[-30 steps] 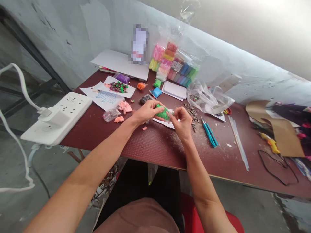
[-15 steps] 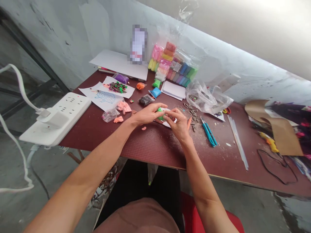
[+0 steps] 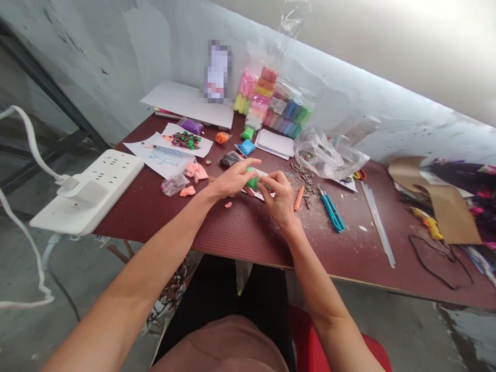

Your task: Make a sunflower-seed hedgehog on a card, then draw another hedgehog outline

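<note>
One green lump (image 3: 252,182) sits at the centre of the head view. The left hand (image 3: 235,179), fingers outstretched, holds it against the thumb; the right hand (image 3: 279,195) pinches at its right side. Right of centre lie an orange stick (image 3: 299,198) and a teal tool (image 3: 332,211).

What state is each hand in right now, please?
Left hand: closed, holding the green packet.
Right hand: closed, pinching that packet's right end.

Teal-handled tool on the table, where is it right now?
In the head view, the teal-handled tool lies on the dark red table, to the right of your right hand and just right of the small dark seed-like pieces.
</note>
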`<state>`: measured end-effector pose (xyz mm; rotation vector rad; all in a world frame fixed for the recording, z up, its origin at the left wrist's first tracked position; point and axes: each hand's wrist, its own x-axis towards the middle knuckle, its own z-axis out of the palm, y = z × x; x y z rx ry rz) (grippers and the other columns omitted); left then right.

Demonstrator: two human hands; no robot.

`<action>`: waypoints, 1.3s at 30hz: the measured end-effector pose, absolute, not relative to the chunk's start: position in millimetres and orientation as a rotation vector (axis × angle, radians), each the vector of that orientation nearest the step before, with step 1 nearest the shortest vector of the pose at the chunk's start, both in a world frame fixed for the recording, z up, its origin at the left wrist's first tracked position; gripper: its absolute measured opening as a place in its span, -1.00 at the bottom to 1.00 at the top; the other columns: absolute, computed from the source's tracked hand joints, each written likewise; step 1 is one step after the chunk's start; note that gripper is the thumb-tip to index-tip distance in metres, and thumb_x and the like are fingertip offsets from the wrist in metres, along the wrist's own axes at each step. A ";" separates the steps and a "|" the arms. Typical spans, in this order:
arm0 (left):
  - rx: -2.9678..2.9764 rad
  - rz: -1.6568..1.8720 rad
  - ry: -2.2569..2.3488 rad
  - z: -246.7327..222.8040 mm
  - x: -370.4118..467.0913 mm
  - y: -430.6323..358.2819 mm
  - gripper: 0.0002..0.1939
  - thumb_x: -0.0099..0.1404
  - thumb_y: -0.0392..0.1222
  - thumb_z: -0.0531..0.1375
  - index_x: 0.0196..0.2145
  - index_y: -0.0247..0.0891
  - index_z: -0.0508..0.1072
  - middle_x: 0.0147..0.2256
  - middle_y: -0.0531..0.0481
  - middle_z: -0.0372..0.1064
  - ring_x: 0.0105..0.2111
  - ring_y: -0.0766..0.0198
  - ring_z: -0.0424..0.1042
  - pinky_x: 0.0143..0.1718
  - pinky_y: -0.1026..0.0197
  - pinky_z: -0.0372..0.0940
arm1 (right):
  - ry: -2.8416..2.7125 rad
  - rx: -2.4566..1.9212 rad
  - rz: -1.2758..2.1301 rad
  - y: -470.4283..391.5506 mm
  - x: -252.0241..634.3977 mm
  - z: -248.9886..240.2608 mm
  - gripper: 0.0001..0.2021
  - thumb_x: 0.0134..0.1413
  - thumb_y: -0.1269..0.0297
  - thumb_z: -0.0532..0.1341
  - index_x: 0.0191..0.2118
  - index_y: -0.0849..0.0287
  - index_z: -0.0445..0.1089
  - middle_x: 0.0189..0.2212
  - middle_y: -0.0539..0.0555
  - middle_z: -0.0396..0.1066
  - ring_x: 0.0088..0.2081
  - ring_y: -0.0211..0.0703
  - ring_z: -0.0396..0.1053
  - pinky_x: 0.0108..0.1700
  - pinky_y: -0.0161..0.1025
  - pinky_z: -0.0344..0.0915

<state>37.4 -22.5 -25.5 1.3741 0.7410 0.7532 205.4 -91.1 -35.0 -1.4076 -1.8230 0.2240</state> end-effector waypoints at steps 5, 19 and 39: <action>1.391 0.792 0.739 -31.1 38.8 -20.8 -0.49 0.41 -0.36 0.13 0.29 -0.29 0.30 0.25 -0.29 0.33 -0.10 0.23 0.52 -0.29 0.34 0.45 | -1.894 -1.426 0.240 -89.0 204.3 -33.3 -0.91 0.26 0.33 0.27 -0.25 0.03 0.55 -0.31 0.04 0.37 -0.29 -0.14 0.34 -0.21 -0.18 0.28; 1.538 0.785 0.756 -17.8 32.0 -24.1 -0.58 0.32 -0.32 0.23 0.12 -0.35 0.40 -0.31 0.02 0.45 -0.42 0.36 0.41 -0.37 0.33 0.31 | -1.720 -1.376 0.454 -92.0 207.8 -21.8 -0.82 0.24 0.16 0.32 -0.38 0.09 0.49 -0.40 0.00 0.36 -0.40 -0.21 0.25 -0.28 -0.21 0.26; 1.592 0.774 0.894 -25.7 34.9 -15.9 -0.68 0.06 -0.38 0.19 -0.18 -0.32 0.52 -0.45 -0.02 0.44 -0.49 0.28 0.34 -0.44 0.21 0.21 | -1.183 -1.393 0.650 -94.9 255.8 -24.4 -0.76 0.04 0.08 0.38 -0.25 0.13 0.54 -0.44 0.00 0.48 -0.48 -0.28 0.31 -0.39 -0.28 0.30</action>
